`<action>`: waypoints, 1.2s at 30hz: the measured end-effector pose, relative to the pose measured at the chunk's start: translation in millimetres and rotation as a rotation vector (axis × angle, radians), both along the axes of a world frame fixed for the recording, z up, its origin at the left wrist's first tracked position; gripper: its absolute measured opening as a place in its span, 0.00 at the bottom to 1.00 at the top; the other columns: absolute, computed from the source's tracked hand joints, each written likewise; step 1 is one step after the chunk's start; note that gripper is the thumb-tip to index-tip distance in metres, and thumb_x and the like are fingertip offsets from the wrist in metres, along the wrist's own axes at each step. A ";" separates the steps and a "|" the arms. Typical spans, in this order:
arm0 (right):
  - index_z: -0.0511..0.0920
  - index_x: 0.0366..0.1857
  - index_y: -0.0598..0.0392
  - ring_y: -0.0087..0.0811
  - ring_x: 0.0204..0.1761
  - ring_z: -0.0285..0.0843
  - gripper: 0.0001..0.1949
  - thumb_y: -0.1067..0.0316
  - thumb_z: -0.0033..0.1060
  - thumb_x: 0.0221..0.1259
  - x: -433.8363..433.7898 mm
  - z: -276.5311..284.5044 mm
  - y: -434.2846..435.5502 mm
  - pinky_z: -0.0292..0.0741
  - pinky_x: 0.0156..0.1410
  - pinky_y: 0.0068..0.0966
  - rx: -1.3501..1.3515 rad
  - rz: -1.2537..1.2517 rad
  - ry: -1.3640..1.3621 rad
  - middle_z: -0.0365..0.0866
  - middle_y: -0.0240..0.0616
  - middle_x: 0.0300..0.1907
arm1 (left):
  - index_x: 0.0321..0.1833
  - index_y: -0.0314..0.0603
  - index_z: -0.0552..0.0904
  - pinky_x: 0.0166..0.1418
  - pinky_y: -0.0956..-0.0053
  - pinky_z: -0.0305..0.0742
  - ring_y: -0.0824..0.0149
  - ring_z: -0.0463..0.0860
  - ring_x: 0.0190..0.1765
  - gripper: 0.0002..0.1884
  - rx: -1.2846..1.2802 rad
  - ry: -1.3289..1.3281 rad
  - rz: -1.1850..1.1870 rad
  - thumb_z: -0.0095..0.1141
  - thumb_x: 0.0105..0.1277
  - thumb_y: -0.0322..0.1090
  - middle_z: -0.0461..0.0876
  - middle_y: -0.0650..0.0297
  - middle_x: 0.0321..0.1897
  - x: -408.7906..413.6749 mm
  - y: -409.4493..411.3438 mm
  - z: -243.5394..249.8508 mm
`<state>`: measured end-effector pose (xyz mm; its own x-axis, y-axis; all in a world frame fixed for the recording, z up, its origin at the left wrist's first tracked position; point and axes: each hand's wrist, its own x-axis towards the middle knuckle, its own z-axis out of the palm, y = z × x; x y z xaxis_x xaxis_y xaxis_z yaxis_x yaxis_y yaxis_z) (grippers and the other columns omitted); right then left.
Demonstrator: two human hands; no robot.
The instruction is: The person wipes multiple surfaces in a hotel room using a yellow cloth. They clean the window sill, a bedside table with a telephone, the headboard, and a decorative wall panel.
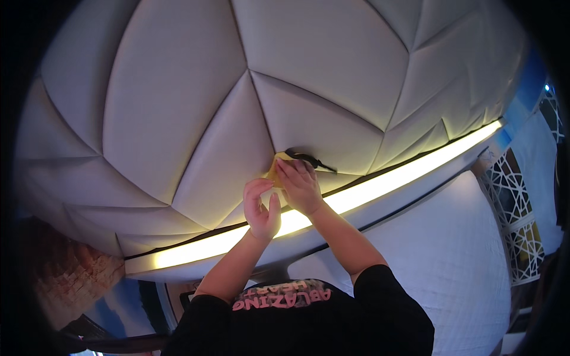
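A yellow cloth [278, 179] lies against a white padded panel [231, 169] with seams, low on its surface near a glowing light strip. My right hand [301, 184] is on the cloth, its fingers bent over it and pressing it to the panel. From behind those fingers a thin black strip-like piece [314, 161] runs out to the right; what it belongs to cannot be told. To the left, my left hand [262, 208] is half curled with thumb and fingers apart. Its fingertips come close to the cloth's lower left edge; whether they touch it is unclear.
The lit strip [369, 178] crosses below the panel, with a pale ledge [200, 267] beneath it. At right are a white covered surface [445, 249] and a white lattice screen [519, 222]. Brown rock-like scenery [75, 276] stands at lower left.
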<state>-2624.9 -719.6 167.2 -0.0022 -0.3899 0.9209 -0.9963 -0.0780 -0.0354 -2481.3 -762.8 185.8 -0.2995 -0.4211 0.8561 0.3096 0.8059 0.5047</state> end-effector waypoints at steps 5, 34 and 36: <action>0.82 0.65 0.52 0.40 0.77 0.66 0.24 0.65 0.60 0.63 -3.0 49.3 -12.5 0.62 0.79 0.42 -0.039 -0.082 0.075 0.75 0.29 0.74 | 0.54 0.33 0.77 0.66 0.63 0.72 0.53 0.78 0.57 0.16 -0.133 -0.062 0.068 0.55 0.64 0.15 0.78 0.49 0.54 13.3 -2.5 4.7; 0.62 0.77 0.62 0.58 0.75 0.65 0.30 0.65 0.56 0.74 -108.4 -99.3 73.7 0.68 0.78 0.44 0.070 -0.451 -1.123 0.65 0.58 0.75 | 0.47 0.38 0.83 0.58 0.56 0.77 0.48 0.81 0.51 0.13 -0.160 -0.441 0.007 0.65 0.59 0.24 0.84 0.53 0.45 -32.6 19.1 -89.4; 0.78 0.63 0.57 0.54 0.61 0.81 0.19 0.71 0.56 0.69 -123.0 -121.4 94.8 0.78 0.67 0.45 0.071 -0.388 -1.329 0.83 0.50 0.61 | 0.48 0.39 0.83 0.58 0.55 0.77 0.48 0.81 0.52 0.14 -0.156 -0.467 -0.003 0.65 0.58 0.25 0.84 0.53 0.45 -32.5 17.6 -103.6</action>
